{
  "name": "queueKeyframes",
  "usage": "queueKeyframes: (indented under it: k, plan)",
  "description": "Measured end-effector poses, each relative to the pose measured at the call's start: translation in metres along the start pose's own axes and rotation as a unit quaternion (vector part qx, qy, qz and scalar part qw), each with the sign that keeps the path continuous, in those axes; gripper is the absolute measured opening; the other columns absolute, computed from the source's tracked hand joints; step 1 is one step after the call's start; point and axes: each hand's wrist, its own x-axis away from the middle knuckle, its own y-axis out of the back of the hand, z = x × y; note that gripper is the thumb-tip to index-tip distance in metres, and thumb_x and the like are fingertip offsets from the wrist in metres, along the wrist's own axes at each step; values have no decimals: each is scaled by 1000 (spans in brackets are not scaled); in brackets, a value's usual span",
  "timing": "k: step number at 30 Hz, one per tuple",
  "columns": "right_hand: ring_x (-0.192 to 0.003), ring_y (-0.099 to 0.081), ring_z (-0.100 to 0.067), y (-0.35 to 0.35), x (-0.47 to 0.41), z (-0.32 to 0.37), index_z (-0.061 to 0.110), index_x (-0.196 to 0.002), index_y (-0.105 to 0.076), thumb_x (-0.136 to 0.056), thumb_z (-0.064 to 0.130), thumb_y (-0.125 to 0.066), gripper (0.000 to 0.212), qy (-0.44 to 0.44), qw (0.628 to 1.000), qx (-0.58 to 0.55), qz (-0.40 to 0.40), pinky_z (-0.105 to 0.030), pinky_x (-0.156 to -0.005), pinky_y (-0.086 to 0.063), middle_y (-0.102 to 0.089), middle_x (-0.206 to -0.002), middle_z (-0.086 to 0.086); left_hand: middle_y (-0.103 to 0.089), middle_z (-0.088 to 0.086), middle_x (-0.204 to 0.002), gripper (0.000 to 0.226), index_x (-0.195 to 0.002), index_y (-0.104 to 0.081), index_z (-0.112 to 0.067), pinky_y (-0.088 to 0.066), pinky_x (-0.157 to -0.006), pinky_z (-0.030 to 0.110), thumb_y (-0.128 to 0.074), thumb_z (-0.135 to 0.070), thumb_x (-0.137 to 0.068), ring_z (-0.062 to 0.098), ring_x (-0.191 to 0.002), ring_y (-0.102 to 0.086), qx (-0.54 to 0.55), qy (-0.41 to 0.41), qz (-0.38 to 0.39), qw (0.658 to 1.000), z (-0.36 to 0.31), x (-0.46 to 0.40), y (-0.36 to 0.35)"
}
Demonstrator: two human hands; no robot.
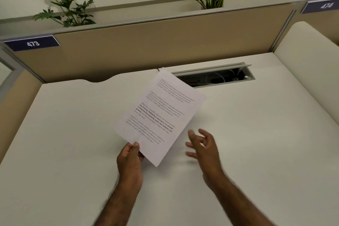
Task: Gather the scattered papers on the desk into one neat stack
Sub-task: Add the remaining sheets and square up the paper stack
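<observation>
White printed papers (pixel 161 113) are held up above the white desk (pixel 73 134), tilted with the top corner pointing away to the right. My left hand (pixel 130 159) pinches their lower left corner between thumb and fingers. I cannot tell how many sheets are in the hold. My right hand (pixel 203 147) hovers just right of the papers' lower edge, fingers spread and slightly blurred, touching nothing. No other loose sheets show on the desk.
An open cable tray slot (pixel 216 76) with wires sits at the desk's back, partly behind the papers. A tan partition (pixel 146 46) with labels 473 and 474 backs the desk. Potted plants (pixel 67 9) stand above it. A white side panel (pixel 308 57) rises at right.
</observation>
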Motion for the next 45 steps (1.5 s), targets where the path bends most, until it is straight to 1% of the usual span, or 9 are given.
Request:
queueKeyframes:
  k: [4,9,14,18,22,26,34,40,45]
  plan:
    - [-96,-82,-13,-50,8,-5,34,-140,-52,-80,62,-82,73,2,997,32,67,-36,-68,-69,-83,-107,9,-84,-3,-95,21,-104,-75,-15,-62,-70,27,-57,-4,-103,18,-92,-79,43,6,-28,999,0,-5,2]
    - [-102,-79,-12,-105,-3,-7,45,-117,-60,-103,32,-71,22,36,993,81,73,-44,-68,-70,-78,-117,13,-83,0,-102,21,-107,-74,-18,-64,-71,27,-57,-6,-104,18,-95,-80,79,4,-52,995,-5,-21,5]
    - [-94,-74,10,-139,-28,0,42,-117,-60,-107,19,-64,26,60,989,123,64,-24,-55,-63,-72,-113,25,-83,3,-107,22,-113,-73,-16,-65,-74,28,-57,-4,-104,22,-100,-79,119,16,-22,992,-18,-50,10]
    - [-92,-77,4,-152,-55,5,32,-125,-63,-106,17,-65,24,65,985,143,67,-27,-55,-64,-75,-115,21,-82,9,-110,22,-121,-70,-10,-65,-78,33,-58,-4,-102,24,-99,-80,142,15,44,989,-37,-87,24]
    - [-97,-82,-16,-165,-88,16,27,-127,-66,-106,16,-65,23,57,983,155,82,-44,-66,-69,-81,-119,8,-81,8,-92,13,-110,-71,-8,-65,-69,31,-60,-8,-103,19,-80,-77,111,2,30,993,-66,-139,45]
    - [-90,-82,-11,-179,-118,25,25,-126,-67,-106,11,-64,25,49,978,168,113,-23,-57,-59,-85,-112,8,-75,16,-106,23,-122,-70,-1,-62,-70,30,-64,-7,-100,24,-85,-68,13,-12,38,999,-92,-189,60]
    - [-96,-83,-18,-205,-176,29,24,-132,-64,-106,14,-64,28,17,966,212,150,-29,-62,-63,-83,-118,5,-83,6,-88,8,-95,-81,-16,-63,-64,28,-81,-14,-88,16,-65,-72,-144,-38,74,986,-103,-243,64]
    - [-108,-80,-27,-221,-204,27,18,-139,-61,-107,13,-65,33,-2,959,230,167,-34,-71,-66,-79,-128,-4,-83,-3,-77,13,-92,-79,-24,-57,-55,17,-82,-13,-86,6,-53,-69,-213,-78,60,972,-100,-263,58]
    - [-110,-79,-29,-230,-221,28,15,-137,-63,-106,11,-65,31,-23,954,253,162,-42,-81,-68,-78,-130,-7,-79,3,-77,12,-96,-79,-16,-56,-52,17,-80,-7,-88,5,-49,-67,-235,-94,35,967,-99,-271,44]
